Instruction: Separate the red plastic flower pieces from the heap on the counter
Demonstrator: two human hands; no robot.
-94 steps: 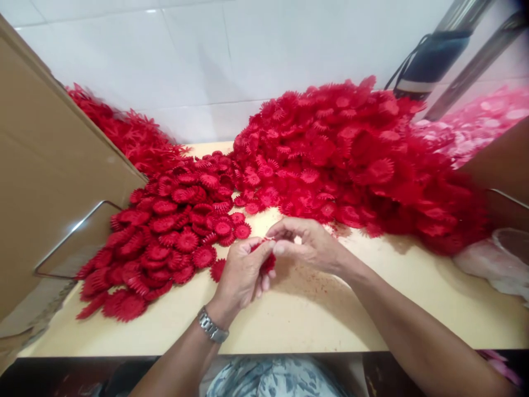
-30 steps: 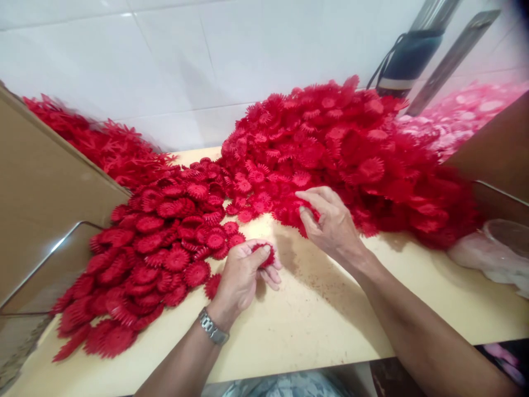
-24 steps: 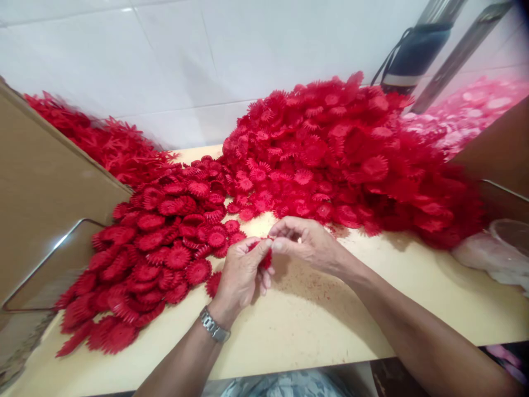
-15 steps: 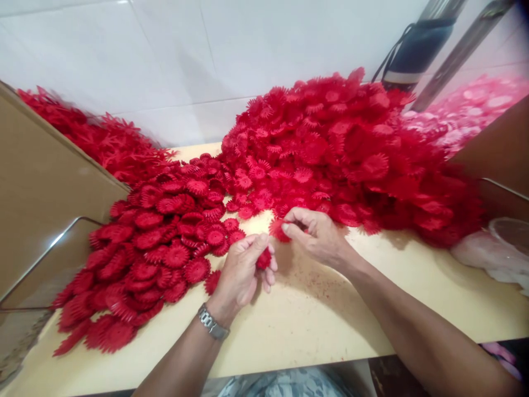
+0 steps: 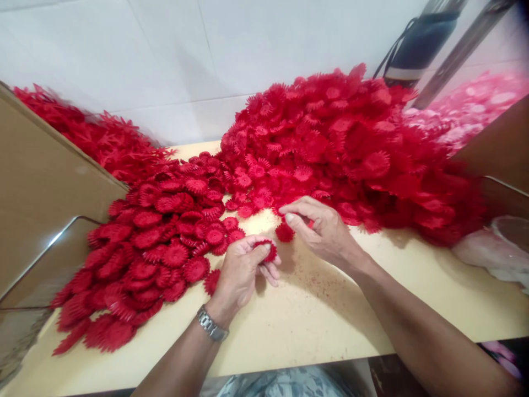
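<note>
My left hand [image 5: 243, 267] pinches a small red fringed flower disc [image 5: 269, 251] between thumb and fingers, over the table. To its right, my right hand [image 5: 320, 226] hovers with thumb and forefinger slightly apart and nothing visible between them. Just below those fingertips is another red fringed disc [image 5: 285, 232], apparently on the tabletop. Left of my left hand spreads a heap of thick, curled red flower discs [image 5: 144, 270]. Beyond my right hand rises a larger mound of flatter red fringed pieces [image 5: 306, 143].
Spiky red pieces [image 5: 119, 146] lie behind a cardboard panel [image 5: 53, 182] at the left. Pink pieces [image 5: 475, 110] are piled at the far right, near a dark bottle [image 5: 419, 47]. A clear plastic bag [image 5: 491, 248] rests at the right on the cream table [image 5: 322, 325].
My right hand has lifted slightly and moved right, and the red disc that was at its fingertips is now below them. My left hand has tilted its disc, showing more of it.
</note>
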